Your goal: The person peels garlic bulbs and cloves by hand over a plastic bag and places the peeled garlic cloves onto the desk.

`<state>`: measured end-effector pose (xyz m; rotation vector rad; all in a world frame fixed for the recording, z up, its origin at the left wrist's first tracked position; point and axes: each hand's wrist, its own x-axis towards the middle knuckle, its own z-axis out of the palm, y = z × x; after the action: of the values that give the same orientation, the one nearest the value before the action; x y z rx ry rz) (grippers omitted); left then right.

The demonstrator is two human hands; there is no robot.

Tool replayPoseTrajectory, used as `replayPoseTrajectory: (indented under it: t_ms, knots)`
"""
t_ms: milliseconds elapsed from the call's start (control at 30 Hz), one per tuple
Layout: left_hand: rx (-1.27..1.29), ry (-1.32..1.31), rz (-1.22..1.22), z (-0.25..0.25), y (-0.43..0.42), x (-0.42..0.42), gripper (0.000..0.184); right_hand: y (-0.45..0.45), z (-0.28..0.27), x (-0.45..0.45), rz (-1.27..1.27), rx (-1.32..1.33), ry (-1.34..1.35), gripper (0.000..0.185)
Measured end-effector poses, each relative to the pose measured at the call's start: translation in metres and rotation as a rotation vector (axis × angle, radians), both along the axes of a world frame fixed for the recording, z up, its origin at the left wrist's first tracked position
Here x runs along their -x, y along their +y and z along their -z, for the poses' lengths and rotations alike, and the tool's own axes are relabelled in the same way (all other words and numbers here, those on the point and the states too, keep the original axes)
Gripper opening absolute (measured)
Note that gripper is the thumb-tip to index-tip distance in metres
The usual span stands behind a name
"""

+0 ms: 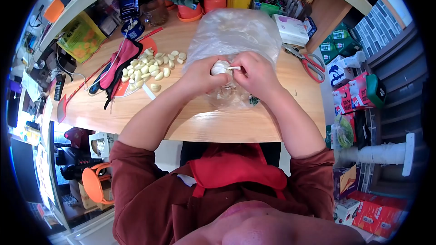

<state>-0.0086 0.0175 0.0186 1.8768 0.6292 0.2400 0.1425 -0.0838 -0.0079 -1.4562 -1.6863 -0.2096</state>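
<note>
- Left hand point(206, 76): fingers and thumb curled closed around a whitish, rounded garlic bulb point(220, 67).
- Right hand point(254, 75): thumb and fingertips pinched on the bulb's pale, thin stem point(234, 68).
- Bulb position: over the clear, crumpled plastic bag point(240, 29), between the two hands, above the light wood desk point(297, 109).
- Edges: both forearms cross the desk's front edge; its right edge runs beyond the right forearm.
- Room: desk surface shows between the right forearm and that edge, and in front of the bag between the forearms. The left forearm has a strip of wood between it and the cloves.
- Bag: lies spread beyond the hands and beneath them; pale, papery scraps visible near its front end.
- Peeled, cream-coloured garlic cloves point(146, 68): loose pile to the left, partly on a flat orange-red mat point(149, 43).
- Scissors with red-and-grey handles point(313, 69): right of the bag, near the right edge.
- Rear containers: small blue round tin point(133, 28) with pale contents, too small to identify; yellow holder point(240, 1) with upright items; glass bottles with cork-coloured stoppers point(295, 3), contents unclear.
</note>
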Motion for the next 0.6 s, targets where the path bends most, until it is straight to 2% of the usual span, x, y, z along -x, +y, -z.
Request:
replayPoseTrajectory:
  t_ms: [100,200,300,400,500,600]
  knots:
    - [0.020,-0.002,0.023,0.000,0.002,0.000,0.040,-0.001,-0.002,0.001,0.009,-0.002,-0.005,0.012]
    - [0.094,-0.061,0.035,0.005,0.005,0.001,0.039,-0.003,-0.006,-0.003,-0.054,0.093,0.045,0.020]
    - [0.202,-0.111,0.098,0.002,0.005,0.002,0.045,-0.005,-0.015,-0.001,-0.184,0.187,0.346,0.028]
    - [0.255,-0.060,0.087,-0.002,0.003,0.004,0.046,0.002,-0.002,-0.012,-0.213,0.028,0.018,0.034]
    - [0.469,-0.127,0.070,0.006,0.005,0.003,0.048,-0.001,-0.007,-0.012,-0.245,0.110,0.183,0.028]
    - [0.439,-0.148,0.056,0.003,0.003,0.002,0.046,-0.001,-0.005,-0.009,-0.189,0.123,0.224,0.016]
